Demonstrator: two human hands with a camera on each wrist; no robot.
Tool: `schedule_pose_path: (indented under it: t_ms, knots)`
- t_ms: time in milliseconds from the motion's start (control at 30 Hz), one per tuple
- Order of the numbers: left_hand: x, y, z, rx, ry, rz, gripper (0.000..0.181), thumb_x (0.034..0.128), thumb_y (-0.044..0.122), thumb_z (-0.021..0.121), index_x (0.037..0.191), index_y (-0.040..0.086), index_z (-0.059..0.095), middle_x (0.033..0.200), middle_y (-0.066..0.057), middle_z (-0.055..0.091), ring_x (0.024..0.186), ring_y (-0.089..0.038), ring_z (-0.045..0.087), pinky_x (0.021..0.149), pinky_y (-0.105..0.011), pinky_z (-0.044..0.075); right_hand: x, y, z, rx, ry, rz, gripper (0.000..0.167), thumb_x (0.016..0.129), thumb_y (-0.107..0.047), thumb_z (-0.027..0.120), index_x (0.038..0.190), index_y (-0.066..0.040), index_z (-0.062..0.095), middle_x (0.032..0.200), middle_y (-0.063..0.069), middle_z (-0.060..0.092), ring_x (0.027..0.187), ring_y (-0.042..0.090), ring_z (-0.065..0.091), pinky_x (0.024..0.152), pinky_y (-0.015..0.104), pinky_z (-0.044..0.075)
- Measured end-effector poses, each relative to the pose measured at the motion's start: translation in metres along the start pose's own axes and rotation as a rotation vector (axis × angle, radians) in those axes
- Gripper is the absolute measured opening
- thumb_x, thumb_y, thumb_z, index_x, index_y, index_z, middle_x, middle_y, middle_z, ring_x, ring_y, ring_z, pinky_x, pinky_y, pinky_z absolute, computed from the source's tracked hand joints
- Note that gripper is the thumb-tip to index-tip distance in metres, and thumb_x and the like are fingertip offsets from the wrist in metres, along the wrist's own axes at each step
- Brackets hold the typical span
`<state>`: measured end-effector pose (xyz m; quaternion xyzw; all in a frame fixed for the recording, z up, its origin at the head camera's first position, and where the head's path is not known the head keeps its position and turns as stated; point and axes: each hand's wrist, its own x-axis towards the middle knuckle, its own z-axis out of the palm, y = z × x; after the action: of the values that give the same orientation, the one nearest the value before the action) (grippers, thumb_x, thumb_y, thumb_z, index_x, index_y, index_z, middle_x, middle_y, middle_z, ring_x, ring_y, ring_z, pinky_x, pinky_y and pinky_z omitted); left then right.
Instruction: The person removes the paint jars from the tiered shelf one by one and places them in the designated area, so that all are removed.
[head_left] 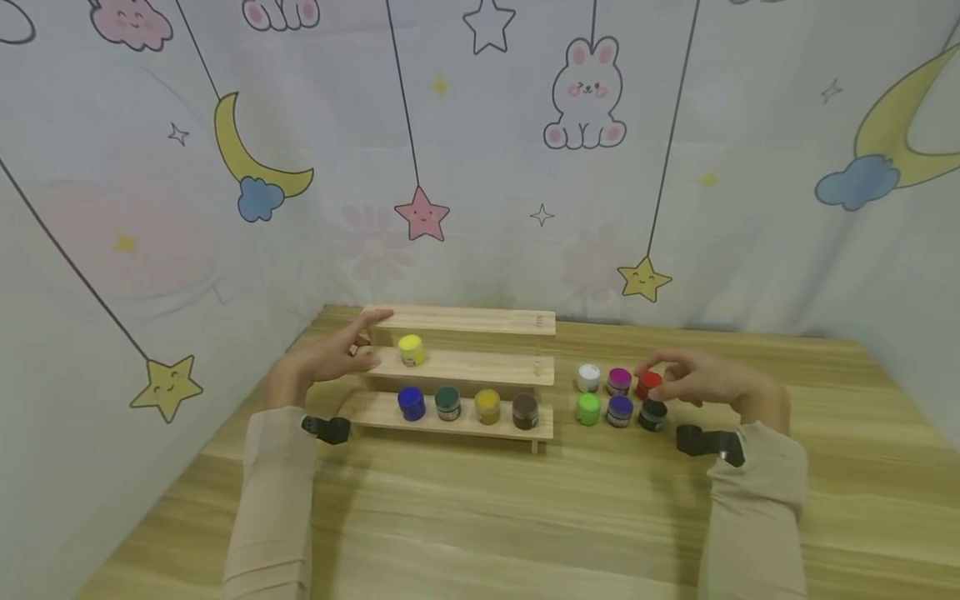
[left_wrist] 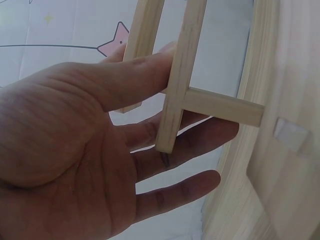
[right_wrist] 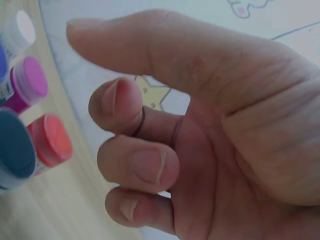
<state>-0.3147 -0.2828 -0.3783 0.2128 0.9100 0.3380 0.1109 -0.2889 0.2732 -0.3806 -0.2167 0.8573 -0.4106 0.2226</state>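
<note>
- Cartoon-printed cloth hangs behind a wooden table.
- Left hand holds the wooden rack by its end, thumb and fingers either side, seemingly to steady it.
- Yellow jar on the middle shelf, four jars below, spaced perhaps so each shows.
- Right hand, loosely curled, empty, hovers by the red jar, one of six jars clustered probably for easy reach.

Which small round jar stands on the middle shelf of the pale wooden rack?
The bright yellow jar: it stands alone on the middle shelf; four other jars stand on the bottom shelf, six on the wooden table.
</note>
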Motion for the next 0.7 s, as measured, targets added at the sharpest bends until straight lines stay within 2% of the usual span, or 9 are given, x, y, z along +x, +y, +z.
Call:
schedule_pose_path:
  t_ms: [167,333,467,533,600,700]
  knots:
    - [0.0,0.0,0.0,-0.012,-0.003,0.022,0.073,0.1031,0.016,0.057,0.16,0.018,0.012,0.16,-0.023,0.013,0.122,-0.042,0.044,0.088,-0.047,0.046,0.001,-0.015,0.001,-0.043,-0.012,-0.04,0.045,0.097,-0.016,0.066,0.136,-0.001,0.05,0.079,0.007,0.058,0.066,0.014,0.047,0.058,0.027,0.038]
    - [-0.001,0.002,0.0,-0.013,-0.001,0.017,0.073,0.1031,0.016,0.057,0.16,0.018,0.012,0.16,-0.021,0.013,0.122,-0.041,0.044,0.088,-0.046,0.046,0.006,-0.033,0.006,-0.066,0.019,-0.079,0.043,0.097,-0.017,0.065,0.136,-0.004,0.051,0.092,0.01,0.066,0.08,0.022,0.062,0.072,0.034,0.048]
    - [-0.002,0.003,0.0,-0.011,0.004,0.015,0.073,0.1029,0.015,0.058,0.16,0.018,0.012,0.159,-0.021,0.015,0.119,-0.039,0.045,0.087,-0.044,0.045,0.015,-0.049,0.012,-0.083,0.057,-0.093,0.046,0.098,-0.023,0.065,0.138,-0.005,0.05,0.102,0.012,0.066,0.087,0.027,0.067,0.081,0.041,0.052]
    - [-0.001,0.002,0.001,-0.007,0.006,0.012,0.073,0.1028,0.015,0.058,0.16,0.019,0.012,0.158,-0.021,0.016,0.119,-0.039,0.045,0.086,-0.044,0.045,0.021,-0.056,0.016,-0.11,0.071,-0.098,0.046,0.099,-0.026,0.064,0.138,-0.006,0.051,0.107,0.014,0.066,0.088,0.026,0.067,0.08,0.041,0.053]
    - [-0.001,0.002,0.001,-0.006,0.004,0.009,0.074,0.1028,0.016,0.058,0.16,0.019,0.012,0.158,-0.021,0.016,0.119,-0.039,0.045,0.086,-0.044,0.046,0.027,-0.062,0.02,-0.126,0.082,-0.103,0.046,0.1,-0.03,0.064,0.138,-0.007,0.052,0.113,0.015,0.066,0.087,0.026,0.067,0.074,0.042,0.055]
    - [0.0,0.0,0.001,-0.004,0.002,0.0,0.074,0.1028,0.016,0.058,0.16,0.021,0.012,0.159,-0.02,0.015,0.121,-0.039,0.045,0.088,-0.045,0.046,0.036,-0.069,0.027,-0.179,0.101,-0.124,0.045,0.1,-0.036,0.062,0.136,-0.01,0.054,0.116,0.014,0.066,0.09,0.024,0.065,0.073,0.042,0.055]
